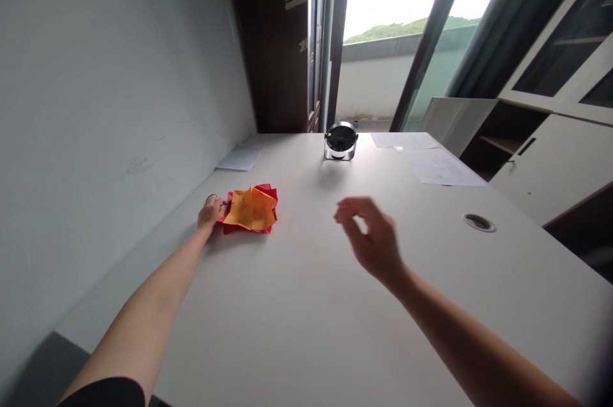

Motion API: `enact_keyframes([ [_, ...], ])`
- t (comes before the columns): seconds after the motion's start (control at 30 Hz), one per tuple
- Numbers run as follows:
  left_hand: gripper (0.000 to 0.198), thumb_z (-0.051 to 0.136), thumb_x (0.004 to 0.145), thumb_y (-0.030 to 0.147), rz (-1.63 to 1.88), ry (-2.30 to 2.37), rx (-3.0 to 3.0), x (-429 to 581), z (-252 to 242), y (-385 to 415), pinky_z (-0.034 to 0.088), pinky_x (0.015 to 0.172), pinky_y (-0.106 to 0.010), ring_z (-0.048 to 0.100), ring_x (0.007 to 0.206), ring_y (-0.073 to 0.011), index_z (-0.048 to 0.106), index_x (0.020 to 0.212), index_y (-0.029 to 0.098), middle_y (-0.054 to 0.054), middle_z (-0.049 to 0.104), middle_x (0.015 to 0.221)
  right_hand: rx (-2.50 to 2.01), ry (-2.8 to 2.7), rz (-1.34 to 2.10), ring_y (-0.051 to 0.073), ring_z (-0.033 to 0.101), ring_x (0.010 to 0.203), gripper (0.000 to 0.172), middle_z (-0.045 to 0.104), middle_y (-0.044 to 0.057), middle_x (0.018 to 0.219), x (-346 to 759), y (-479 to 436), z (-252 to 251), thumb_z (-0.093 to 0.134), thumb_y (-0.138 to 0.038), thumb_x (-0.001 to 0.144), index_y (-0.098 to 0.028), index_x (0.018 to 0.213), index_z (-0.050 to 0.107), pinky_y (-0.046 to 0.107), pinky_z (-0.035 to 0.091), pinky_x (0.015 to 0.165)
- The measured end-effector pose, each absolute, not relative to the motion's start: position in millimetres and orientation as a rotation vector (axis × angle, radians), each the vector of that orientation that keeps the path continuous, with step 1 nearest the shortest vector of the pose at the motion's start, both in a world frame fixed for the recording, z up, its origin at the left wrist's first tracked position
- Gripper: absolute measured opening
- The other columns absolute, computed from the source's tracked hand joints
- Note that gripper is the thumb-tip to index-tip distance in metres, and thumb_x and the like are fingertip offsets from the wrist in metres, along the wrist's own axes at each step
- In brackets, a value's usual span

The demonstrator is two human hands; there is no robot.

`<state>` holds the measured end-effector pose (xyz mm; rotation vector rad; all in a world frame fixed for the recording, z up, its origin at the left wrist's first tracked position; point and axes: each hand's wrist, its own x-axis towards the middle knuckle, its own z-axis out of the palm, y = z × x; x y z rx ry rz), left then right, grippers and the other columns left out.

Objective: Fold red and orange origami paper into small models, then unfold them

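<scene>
At the left of the table lies a folded paper piece, with an orange sheet (251, 209) on top of pointed red paper (266, 191). My left hand (209, 211) is closed at its left edge, with the fingers gripping the red paper. A thin black loop (211, 196), like a cord or wire, shows at those fingers, and a dark line runs onto the orange sheet. Over the middle of the table, apart from the paper, my right hand (372, 238) is raised. Its thumb and fingertips come together in a pinch; anything between them is too small to make out.
The white table (287, 317) runs along a wall on the left. A round black-and-silver device (340, 140) stands at its far side. Paper sheets lie at the back left (241, 158) and back right (443, 166). A round cable hole (479, 223) is at the right.
</scene>
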<state>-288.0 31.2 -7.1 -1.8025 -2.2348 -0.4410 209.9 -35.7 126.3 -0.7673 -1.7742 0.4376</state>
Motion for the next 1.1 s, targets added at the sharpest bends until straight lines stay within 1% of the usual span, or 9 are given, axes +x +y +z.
enact_keyframes([
  [0.07, 0.026, 0.047, 0.093, 0.026, -0.441, -2.252, -1.789, -281, -6, 31, 0.046, 0.078, -0.031, 0.058, 0.102, -0.0247, 0.067, 0.11, 0.024, -0.011, 0.058, 0.113, -0.826, -1.909, 0.587, 0.016, 0.064, 0.075, 0.018, 0.068, 0.003, 0.087, 178, -12, 104, 0.051, -0.032, 0.096, -0.021, 0.103, 0.063, 0.028, 0.051, 0.071],
  [0.17, 0.027, 0.046, 0.094, 0.026, -0.452, -2.302, -1.776, -276, -3, 28, 0.046, 0.073, -0.031, 0.059, 0.1, -0.0243, 0.068, 0.11, 0.025, -0.011, 0.059, 0.113, -1.072, -2.032, 0.723, 0.016, 0.062, 0.079, 0.017, 0.068, 0.004, 0.091, 119, 27, 64, 0.055, -0.032, 0.092, -0.021, 0.102, 0.063, 0.027, 0.046, 0.072],
  [0.27, 0.028, 0.047, 0.094, 0.025, -0.45, -2.336, -1.764, -276, -1, 27, 0.045, 0.07, -0.032, 0.06, 0.096, -0.0246, 0.068, 0.111, 0.027, -0.01, 0.06, 0.11, -1.348, -1.952, 0.815, 0.017, 0.061, 0.081, 0.026, 0.068, 0.004, 0.091, 72, 52, 35, 0.055, -0.043, 0.092, -0.021, 0.103, 0.063, 0.026, 0.041, 0.068],
  [0.43, 0.03, 0.046, 0.093, 0.023, -0.449, -2.338, -1.757, -279, -3, 30, 0.045, 0.07, -0.033, 0.06, 0.095, -0.0246, 0.069, 0.111, 0.029, -0.01, 0.061, 0.11, -1.52, -1.881, 0.849, 0.018, 0.059, 0.075, 0.039, 0.068, 0.004, 0.084, 33, 67, 24, 0.05, -0.058, 0.09, -0.022, 0.083, 0.063, 0.026, 0.034, 0.061],
  [0.5, 0.031, 0.045, 0.094, 0.024, -0.45, -2.349, -1.75, -280, -4, 31, 0.045, 0.07, -0.033, 0.06, 0.095, -0.025, 0.069, 0.112, 0.028, -0.01, 0.06, 0.111, -1.534, -1.87, 0.881, 0.017, 0.058, 0.071, 0.038, 0.068, 0.003, 0.08, 25, 70, 23, 0.049, -0.056, 0.09, -0.022, 0.08, 0.063, 0.026, 0.032, 0.059],
  [0.6, 0.03, 0.045, 0.094, 0.025, -0.461, -2.38, -1.747, -281, -4, 31, 0.045, 0.07, -0.033, 0.06, 0.095, -0.0248, 0.069, 0.112, 0.029, -0.01, 0.06, 0.113, -1.513, -1.924, 0.853, 0.017, 0.056, 0.068, 0.028, 0.066, 0.002, 0.074, 20, 72, 19, 0.051, -0.042, 0.088, -0.022, 0.071, 0.062, 0.026, 0.03, 0.059],
  [0.7, 0.029, 0.045, 0.094, 0.025, -0.452, -2.39, -1.758, -281, -4, 31, 0.044, 0.069, -0.032, 0.061, 0.094, -0.0242, 0.069, 0.109, 0.029, -0.009, 0.061, 0.112, -1.462, -1.878, 0.829, 0.016, 0.052, 0.065, 0.027, 0.064, 0.001, 0.069, 25, 73, 12, 0.045, -0.035, 0.088, -0.021, 0.068, 0.059, 0.026, 0.029, 0.058],
  [0.9, 0.028, 0.045, 0.095, 0.025, -0.438, -2.33, -1.783, -278, -4, 27, 0.046, 0.068, -0.034, 0.063, 0.095, -0.0254, 0.07, 0.108, 0.027, -0.011, 0.062, 0.111, -1.376, -1.73, 0.809, 0.015, 0.047, 0.062, 0.033, 0.057, -0.001, 0.063, 78, 78, 4, 0.041, -0.042, 0.086, -0.021, 0.064, 0.053, 0.025, 0.03, 0.057],
  [1.1, 0.03, 0.044, 0.095, 0.024, -0.495, -2.345, -1.774, -275, -1, 26, 0.046, 0.071, -0.032, 0.063, 0.097, -0.0244, 0.068, 0.113, 0.029, -0.009, 0.063, 0.116, -1.342, -1.586, 0.857, 0.015, 0.049, 0.062, 0.039, 0.055, 0.0, 0.062, 197, 84, -4, 0.045, -0.052, 0.085, -0.02, 0.067, 0.057, 0.024, 0.033, 0.055],
])
